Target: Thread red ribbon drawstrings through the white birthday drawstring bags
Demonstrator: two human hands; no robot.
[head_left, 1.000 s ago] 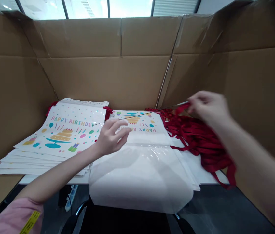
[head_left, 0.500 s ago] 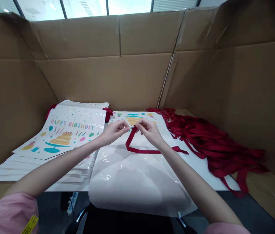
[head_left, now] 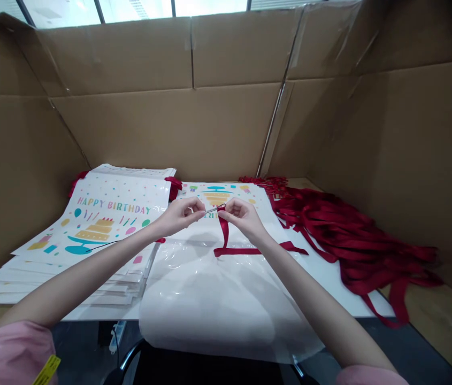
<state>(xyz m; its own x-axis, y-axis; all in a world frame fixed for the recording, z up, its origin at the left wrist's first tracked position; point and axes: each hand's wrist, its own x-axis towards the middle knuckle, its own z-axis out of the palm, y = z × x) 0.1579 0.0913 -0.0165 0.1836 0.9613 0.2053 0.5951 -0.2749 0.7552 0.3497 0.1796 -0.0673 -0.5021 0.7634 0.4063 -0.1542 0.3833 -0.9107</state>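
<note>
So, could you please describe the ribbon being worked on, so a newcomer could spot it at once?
Start at the white table inside the cardboard walls, then find the plastic bag lying at its front centre. The single red ribbon trails across that bag up to the right hand, apart from the ribbon heap to the right.

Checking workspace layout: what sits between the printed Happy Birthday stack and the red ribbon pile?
Head view: an upside-down bag, with left hand and right hand above it, holding a red ribbon.
</note>
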